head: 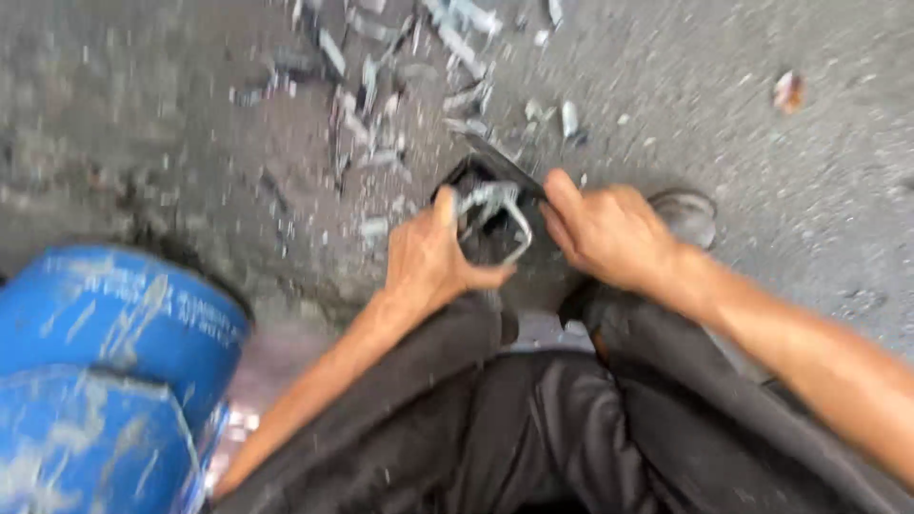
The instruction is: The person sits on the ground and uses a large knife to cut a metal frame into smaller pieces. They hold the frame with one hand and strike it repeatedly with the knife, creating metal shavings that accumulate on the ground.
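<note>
Left hand and right hand both clamp a dark box from opposite sides, steadying it between the knees above the scrap-littered ground.

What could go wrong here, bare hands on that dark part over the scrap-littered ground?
1. Cuts: both the left hand and the right hand grip the dark part and its bent metal strip ungloved; edges may be sharp.
2. Debris: metal scraps litter the ground close to the shoe; a slip or puncture seems possible.
3. The picture is blurred, hinting at fast movement, so the grip could slip.
</note>
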